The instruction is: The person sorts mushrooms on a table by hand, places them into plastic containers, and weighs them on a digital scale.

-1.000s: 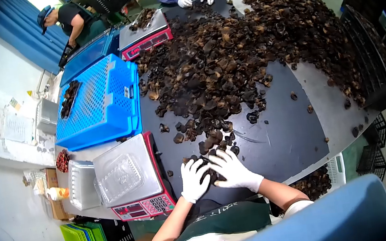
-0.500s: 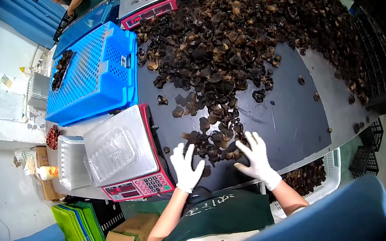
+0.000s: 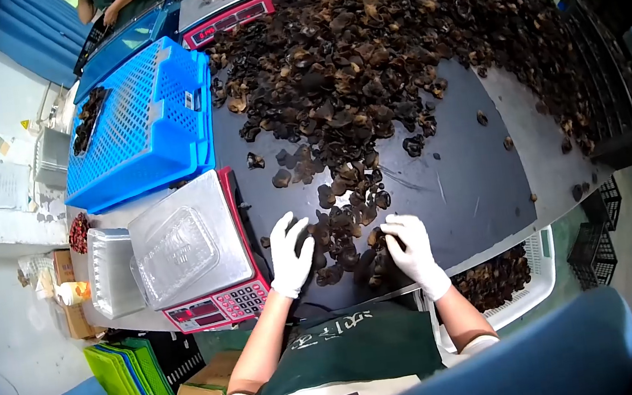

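Both my hands wear white gloves. My left hand [image 3: 290,257] lies at the left edge of a small heap of dark wood ear mushrooms [image 3: 342,234], thumb and fingers apart, holding nothing. On the heap's right side, my right hand [image 3: 415,252] has its fingers bent inward and its thumb apart, beside a few mushrooms near the table's front edge. It seems to hold none of them. The small heap joins a large pile of wood ear mushrooms [image 3: 325,78] farther back. A black mat [image 3: 455,172] lies under the mushrooms.
At left, a red scale [image 3: 219,308] bears a clear plastic tray [image 3: 180,250]. Behind it are an upturned blue basket [image 3: 133,153] and another scale [image 3: 227,20]. White trays [image 3: 112,274] stand left. A white basket of mushrooms [image 3: 551,263] sits below the front edge. People stand across the table.
My right hand has bent its fingers inward, and the mushrooms between my hands have been drawn nearer the front edge. My left hand stays open. The view has shifted slightly.
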